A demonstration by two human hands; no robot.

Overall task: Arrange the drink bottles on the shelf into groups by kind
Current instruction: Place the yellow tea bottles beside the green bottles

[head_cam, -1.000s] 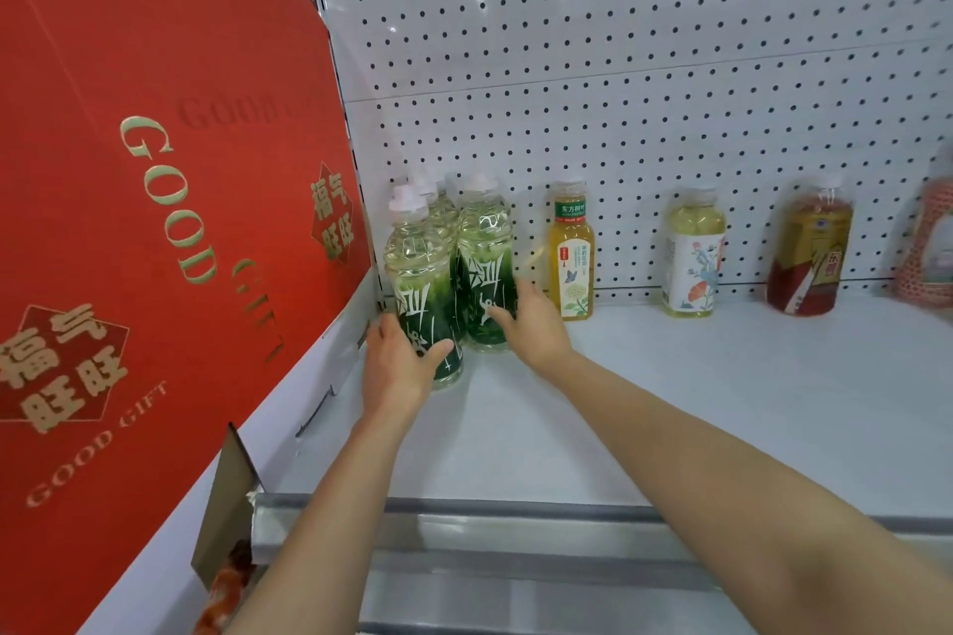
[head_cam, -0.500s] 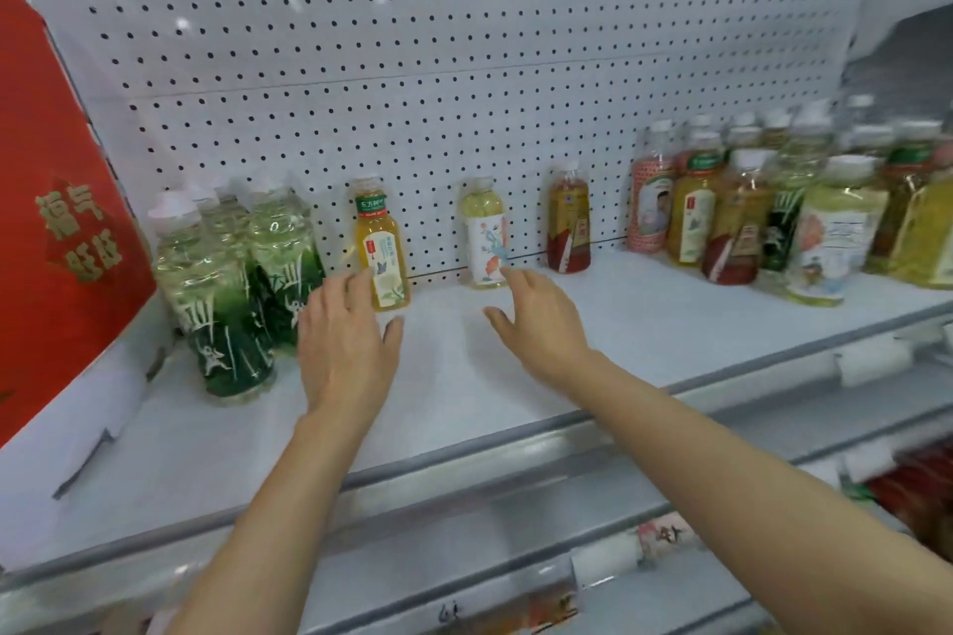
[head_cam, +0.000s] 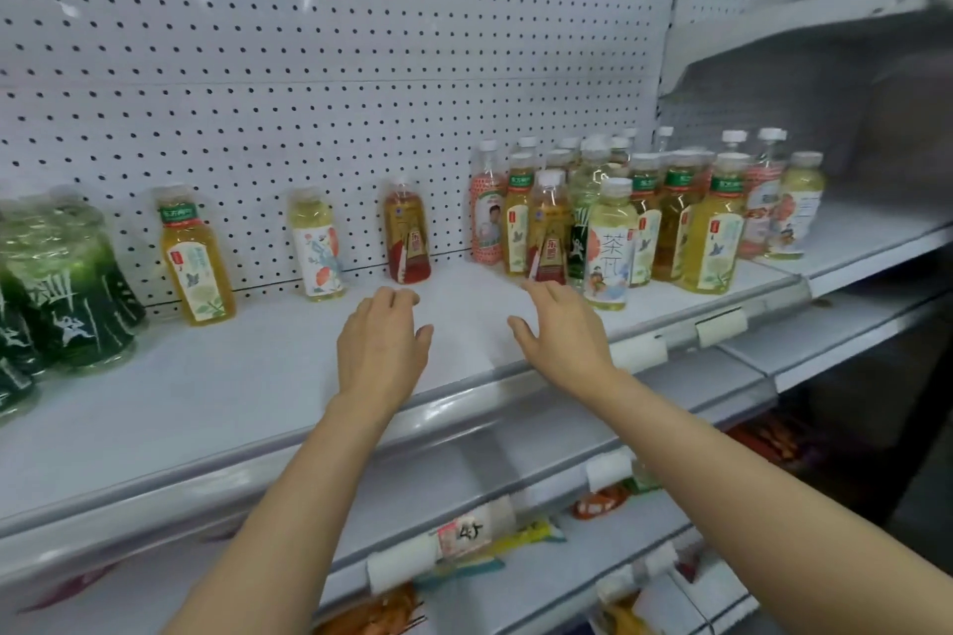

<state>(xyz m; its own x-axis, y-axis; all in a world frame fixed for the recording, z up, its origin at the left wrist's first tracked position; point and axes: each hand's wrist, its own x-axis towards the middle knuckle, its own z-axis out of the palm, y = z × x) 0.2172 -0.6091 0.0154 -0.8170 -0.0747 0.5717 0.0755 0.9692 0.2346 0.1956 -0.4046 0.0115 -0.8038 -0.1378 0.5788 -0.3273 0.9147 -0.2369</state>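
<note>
Shifted right since half a second ago: both hands now farther from the green-labelled bottles [head_cam: 72,284], nearer the mixed cluster [head_cam: 644,222]. Head view: left hand [head_cam: 381,346] and right hand [head_cam: 562,335] spread wide, empty, hovering over the shelf [head_cam: 232,402]. Three single bottles along the back: yellow [head_cam: 193,258], pale floral [head_cam: 317,253], red-labelled [head_cam: 407,237], well apart. Probably best to pick a red-labelled bottle [head_cam: 549,237] from the cluster front, grip low on the body, and avoid knocking neighbours.
</note>
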